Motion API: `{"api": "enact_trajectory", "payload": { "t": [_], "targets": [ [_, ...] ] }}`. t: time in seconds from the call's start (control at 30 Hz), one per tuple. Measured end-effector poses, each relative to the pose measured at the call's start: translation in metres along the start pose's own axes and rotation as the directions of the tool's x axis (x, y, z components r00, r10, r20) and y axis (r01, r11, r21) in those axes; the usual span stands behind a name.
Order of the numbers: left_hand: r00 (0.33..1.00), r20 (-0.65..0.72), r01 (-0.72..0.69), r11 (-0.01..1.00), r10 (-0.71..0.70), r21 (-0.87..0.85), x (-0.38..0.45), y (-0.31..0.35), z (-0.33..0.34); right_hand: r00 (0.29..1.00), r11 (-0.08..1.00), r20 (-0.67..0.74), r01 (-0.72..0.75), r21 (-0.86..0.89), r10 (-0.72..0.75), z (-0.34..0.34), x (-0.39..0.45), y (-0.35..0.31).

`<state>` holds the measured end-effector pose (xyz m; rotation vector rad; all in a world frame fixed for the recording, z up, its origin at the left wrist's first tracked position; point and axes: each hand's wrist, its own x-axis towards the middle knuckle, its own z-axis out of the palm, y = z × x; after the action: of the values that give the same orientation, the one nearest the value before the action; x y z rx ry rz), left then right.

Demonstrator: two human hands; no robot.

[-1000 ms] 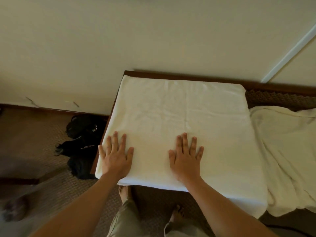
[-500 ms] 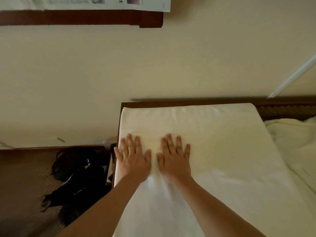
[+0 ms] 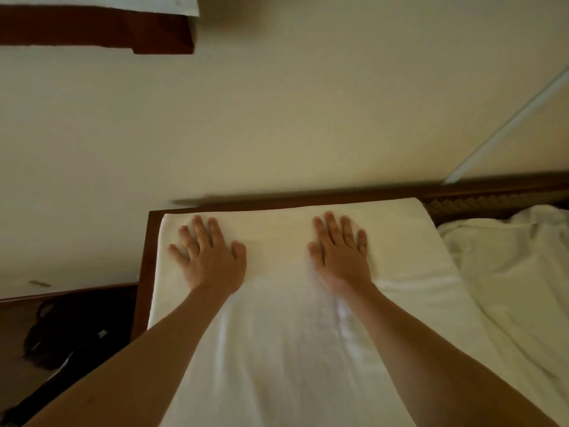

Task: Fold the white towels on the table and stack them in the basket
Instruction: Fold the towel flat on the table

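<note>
On towel (image 3: 277, 349): hands (image 3: 212, 260) now wider apart.

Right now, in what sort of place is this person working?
Probably a private room, perhaps a bedroom or guest room. Both hands press a white towel on a dark wooden table against a plain cream wall; more white linen lies alongside.

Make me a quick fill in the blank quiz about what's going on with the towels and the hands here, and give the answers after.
1. Both hands lie ____ on the folded towel, palms down.
2. The left hand rests near the towel's far ____ corner.
3. The crumpled towel lies to the ____ of the folded one.
4. The right hand keeps its fingers ____, gripping nothing.

Answers: flat; left; right; straight
</note>
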<state>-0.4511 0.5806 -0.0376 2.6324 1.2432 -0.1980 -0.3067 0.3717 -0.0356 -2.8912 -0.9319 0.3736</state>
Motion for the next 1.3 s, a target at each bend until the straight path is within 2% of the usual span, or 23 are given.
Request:
{"api": "enact_trajectory", "payload": {
  "t": [0.1, 0.23, 0.4, 0.53, 0.7, 0.77, 0.87, 1.0, 1.1, 1.2, 1.23, 1.3],
  "targets": [
    [0.997, 0.012, 0.07, 0.997, -0.07, -0.028, 0.009, 0.039, -0.001, 0.998, 0.998, 0.025, -0.054, -0.014, 0.055, -0.014, 0.021, 0.046],
    [0.996, -0.028, 0.085, 0.995, -0.087, -0.046, 0.017, 0.065, 0.008, 0.991, 0.991, 0.035, -0.126, -0.052, 0.128, -0.028, 0.042, 0.106],
    [0.995, -0.059, 0.078, 0.997, -0.079, -0.014, 0.024, 0.054, 0.012, 0.963, 0.963, 0.019, -0.269, 0.008, 0.269, -0.04, 0.066, 0.164],
    [0.994, -0.056, 0.091, 0.996, -0.092, -0.01, 0.026, 0.047, 0.011, 0.948, 0.948, 0.025, -0.317, 0.036, 0.316, -0.044, 0.076, 0.177],
    [0.979, -0.071, 0.186, 0.981, -0.189, -0.049, 0.029, 0.022, 0.001, 0.975, 0.975, -0.024, -0.221, -0.037, 0.22, -0.039, 0.096, 0.142],
    [0.97, -0.09, 0.221, 0.973, -0.226, -0.062, 0.033, 0.009, -0.003, 0.968, 0.968, -0.03, -0.251, -0.022, 0.25, -0.035, 0.105, 0.123],
    [0.96, -0.099, 0.256, 0.964, -0.263, -0.079, 0.04, 0.0, -0.008, 0.927, 0.929, -0.064, -0.369, 0.034, 0.371, -0.035, 0.115, 0.102],
    [0.963, -0.041, 0.262, 0.96, -0.267, -0.097, 0.043, -0.009, -0.013, 0.896, 0.904, -0.115, -0.427, 0.032, 0.428, -0.037, 0.109, 0.072],
    [0.984, 0.049, 0.18, 0.961, -0.174, -0.211, 0.048, -0.022, -0.024, 0.927, 0.942, -0.167, -0.331, 0.06, 0.336, -0.033, 0.086, 0.034],
    [0.997, -0.057, 0.034, 0.965, -0.051, -0.261, 0.041, -0.06, -0.037, 0.962, 0.979, -0.181, -0.201, 0.036, 0.205, -0.022, 0.047, -0.03],
    [0.994, -0.088, 0.045, 0.963, -0.071, -0.266, 0.04, -0.073, -0.04, 0.972, 0.987, -0.168, -0.161, 0.017, 0.162, -0.018, 0.033, -0.053],
    [0.984, -0.031, 0.153, 0.93, -0.173, -0.333, 0.035, -0.101, -0.048, 0.984, 0.996, -0.151, -0.092, 0.004, 0.091, -0.012, 0.0, -0.103]
  ]
}}
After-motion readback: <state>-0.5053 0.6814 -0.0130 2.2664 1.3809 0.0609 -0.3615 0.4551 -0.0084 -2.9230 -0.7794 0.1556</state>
